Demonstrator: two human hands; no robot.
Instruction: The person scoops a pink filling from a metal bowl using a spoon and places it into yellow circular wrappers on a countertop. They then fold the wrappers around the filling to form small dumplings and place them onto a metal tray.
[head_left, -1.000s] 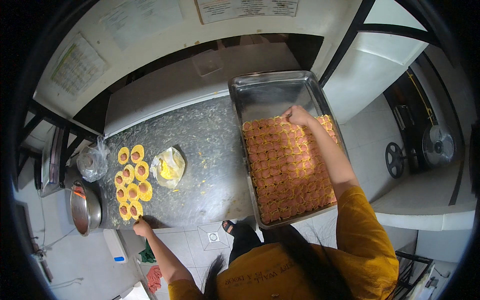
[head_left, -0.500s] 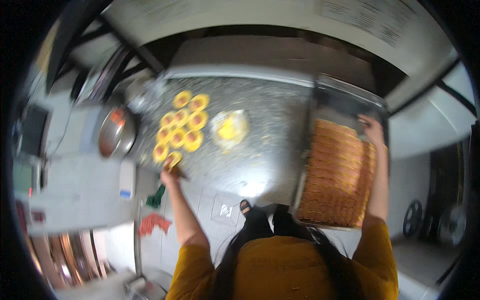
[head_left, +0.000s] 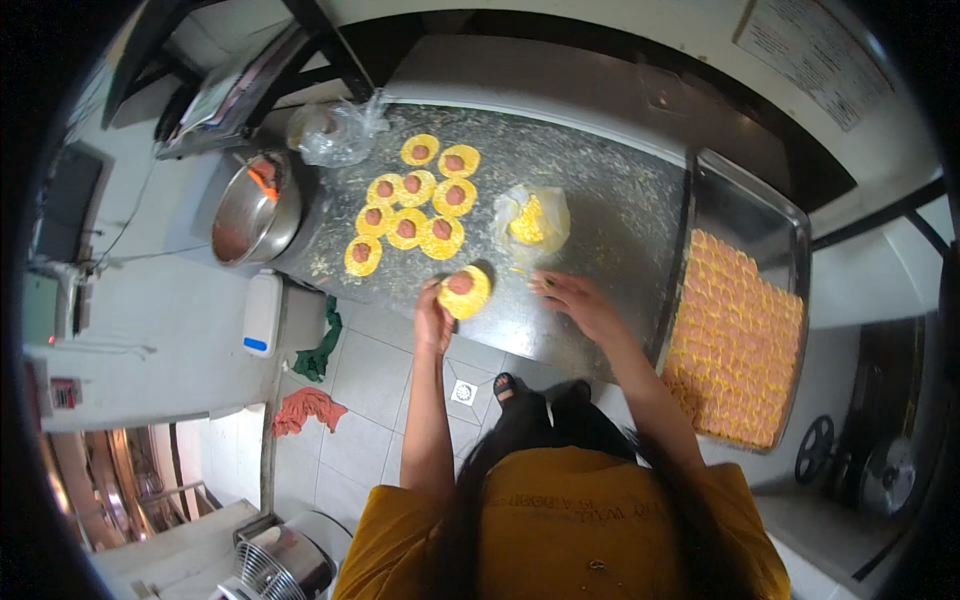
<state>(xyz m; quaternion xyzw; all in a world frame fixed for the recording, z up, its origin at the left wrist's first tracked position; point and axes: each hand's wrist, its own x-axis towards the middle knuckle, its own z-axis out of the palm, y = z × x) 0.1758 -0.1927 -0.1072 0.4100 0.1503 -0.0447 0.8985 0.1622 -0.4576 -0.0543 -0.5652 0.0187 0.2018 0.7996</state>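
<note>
In my left hand [head_left: 432, 318], closed at its edge, is a round yellow dumpling wrapper [head_left: 478, 303] with a ball of pinkish meat filling [head_left: 460, 283] on it. My right hand [head_left: 580, 300] hovers over the counter's front part, fingers stretched out and nothing visible in them. Just beyond it lies a piece of clear plastic [head_left: 553, 205] with yellow bits [head_left: 530, 225] on it. Several more wrappers topped with filling [head_left: 441, 238] lie grouped on the counter, left of centre. To the right, a metal tray [head_left: 740, 200] holds tight rows of filled dumplings [head_left: 740, 340].
A steel bowl [head_left: 228, 215] with an orange-ended utensil [head_left: 263, 183] stands at the counter's left end, near a crumpled clear bag [head_left: 335, 135]. A white box [head_left: 262, 312] is below the bowl. Green [head_left: 318, 345] and red [head_left: 305, 410] cloths hang by the left edge.
My left hand has brought the filled wrapper rightward, away from the group. My right hand has left the dumpling tray and come left over the counter. The view has shifted too.
</note>
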